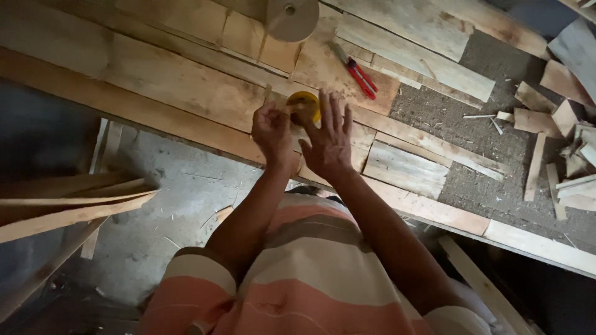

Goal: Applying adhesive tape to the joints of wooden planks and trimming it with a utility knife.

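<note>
A small round yellow object (305,101), perhaps a tape measure, rests on the wooden workbench (174,84). My right hand (329,139) lies over its right side with fingers spread. My left hand (271,128) is curled beside it on the left, its fingertips pinched together on something small near the yellow object; what it pinches is too small to tell. Both forearms reach forward from my striped shirt.
Red-handled pliers (359,73) lie on the planks beyond my hands. A round brown disc (290,17) sits at the bench's far edge. Wood offcuts (568,149) pile up at the right. Long thin slats (74,208) jut in from the left over the concrete floor.
</note>
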